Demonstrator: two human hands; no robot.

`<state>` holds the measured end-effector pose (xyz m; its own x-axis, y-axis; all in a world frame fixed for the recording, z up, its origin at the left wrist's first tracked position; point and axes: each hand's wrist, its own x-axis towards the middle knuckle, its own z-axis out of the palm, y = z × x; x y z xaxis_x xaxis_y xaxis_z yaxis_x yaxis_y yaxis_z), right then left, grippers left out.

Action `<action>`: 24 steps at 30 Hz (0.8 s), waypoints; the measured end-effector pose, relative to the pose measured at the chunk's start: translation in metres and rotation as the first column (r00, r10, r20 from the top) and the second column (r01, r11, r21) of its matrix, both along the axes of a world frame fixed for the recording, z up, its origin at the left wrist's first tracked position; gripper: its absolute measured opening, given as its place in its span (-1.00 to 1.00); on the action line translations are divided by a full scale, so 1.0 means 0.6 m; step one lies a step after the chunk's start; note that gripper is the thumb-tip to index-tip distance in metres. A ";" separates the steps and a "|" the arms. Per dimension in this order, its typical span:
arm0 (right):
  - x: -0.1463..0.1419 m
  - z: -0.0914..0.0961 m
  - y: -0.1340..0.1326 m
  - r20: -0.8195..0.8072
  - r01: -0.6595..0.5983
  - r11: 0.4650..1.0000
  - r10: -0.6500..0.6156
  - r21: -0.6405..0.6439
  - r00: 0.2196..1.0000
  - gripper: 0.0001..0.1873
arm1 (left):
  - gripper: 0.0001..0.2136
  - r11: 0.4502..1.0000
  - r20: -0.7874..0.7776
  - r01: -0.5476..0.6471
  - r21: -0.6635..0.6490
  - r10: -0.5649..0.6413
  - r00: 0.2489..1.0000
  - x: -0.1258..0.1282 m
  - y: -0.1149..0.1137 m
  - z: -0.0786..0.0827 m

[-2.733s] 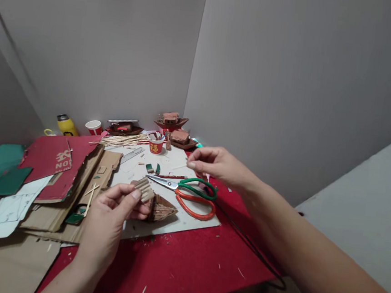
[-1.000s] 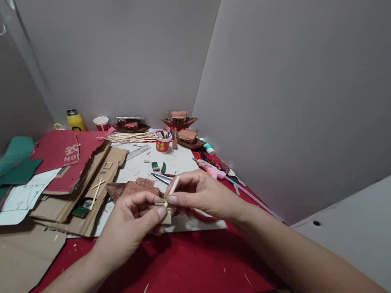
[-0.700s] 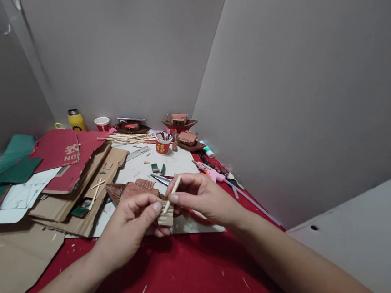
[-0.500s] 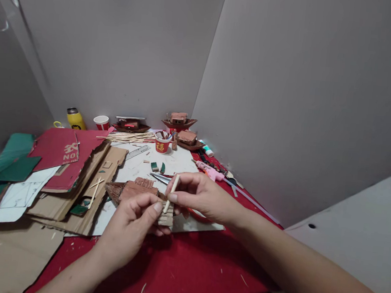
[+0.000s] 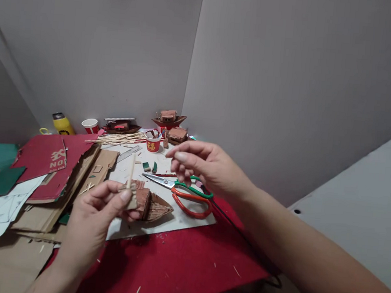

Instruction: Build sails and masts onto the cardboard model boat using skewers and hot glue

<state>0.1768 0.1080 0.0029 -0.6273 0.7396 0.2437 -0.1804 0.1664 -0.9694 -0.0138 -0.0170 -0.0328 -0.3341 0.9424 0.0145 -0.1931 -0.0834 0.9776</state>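
My left hand (image 5: pixel 108 205) is closed around a small piece of corrugated cardboard (image 5: pixel 133 201) and a short pale wooden stick (image 5: pixel 131 170), which stands upright above the thumb. My right hand (image 5: pixel 202 163) is raised to the right, apart from the left one. Its fingers are loosely curled with no object visible in them. Below it lie scissors (image 5: pixel 190 204) with one orange and one green handle. Behind my left hand a brown model boat (image 5: pixel 156 206) rests on the white board (image 5: pixel 188 223), its left part hidden by the hand.
Stacked cardboard (image 5: pixel 38 219) and a red sheet (image 5: pixel 39 155) fill the left side. A red paper cup (image 5: pixel 153 143) stands behind the scissors, near thin sticks (image 5: pixel 117 138) and a ruler (image 5: pixel 128 154). More model boats (image 5: pixel 169 117) stand along the grey wall (image 5: pixel 139 46).
My right hand has let go of the stick and moved up and right. My left hand has shifted left with the stick and cardboard. The scissors now show more fully.
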 end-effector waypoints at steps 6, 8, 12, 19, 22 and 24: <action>0.000 -0.011 0.005 0.085 -0.044 0.999 0.047 -0.029 0.995 -0.74 | -0.80 1.000 -0.031 -0.001 0.001 0.001 1.000 -0.004 0.004 -0.002; -0.010 -0.022 -0.007 0.079 -0.162 0.984 0.168 -0.078 0.983 -0.69 | -0.82 0.998 -0.106 0.065 -0.026 -0.067 0.992 0.004 0.003 -0.004; -0.026 -0.038 -0.026 0.000 -0.335 0.929 0.339 -0.158 0.941 -0.61 | -0.85 0.978 -0.176 0.198 -0.072 -0.208 0.962 0.017 0.000 -0.007; -0.021 -0.031 -0.020 -0.071 -0.194 0.970 0.186 -0.145 0.980 -0.70 | -0.82 0.984 -0.121 0.148 -0.103 -0.160 0.980 0.026 0.000 -0.010; -0.006 -0.019 -0.007 -0.137 -0.020 0.995 0.006 -0.098 0.991 -0.70 | -0.82 1.000 -0.099 0.001 -0.029 -0.004 0.995 0.018 0.001 -0.004; 0.004 -0.018 0.006 -0.161 0.073 0.994 -0.086 -0.086 0.983 -0.69 | -0.85 0.993 -0.078 -0.096 0.070 0.101 0.992 0.003 0.000 0.005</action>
